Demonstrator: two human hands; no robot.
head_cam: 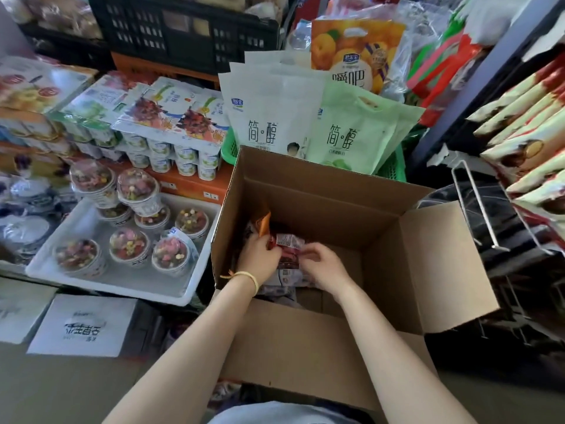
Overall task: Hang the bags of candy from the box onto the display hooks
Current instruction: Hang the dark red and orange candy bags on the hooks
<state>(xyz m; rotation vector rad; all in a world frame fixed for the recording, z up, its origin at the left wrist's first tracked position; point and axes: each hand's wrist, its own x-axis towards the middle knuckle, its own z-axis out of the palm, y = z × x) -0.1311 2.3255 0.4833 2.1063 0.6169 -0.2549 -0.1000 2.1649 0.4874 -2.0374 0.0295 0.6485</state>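
Note:
An open cardboard box [321, 191] stands in front of me with its flaps spread. Both my hands reach down inside it. My left hand [259, 255], with a yellow band at the wrist, grips the left end of a red candy bag [287, 243]. My right hand [325, 266] pinches the right side of the same bag. An orange bag [264, 223] stands on edge just behind my left hand, and more bags [284, 280] lie under the hands, partly hidden. Bare wire display hooks [477, 206] stick out at the right of the box.
Snack bags [526, 139] hang on the rack at the far right. A white tray [122, 289] of dessert cups sits left of the box, with yogurt multipacks [171, 133] behind it. A green basket [394, 166] holds pouches behind the box. Black crates [183, 32] stack at the back.

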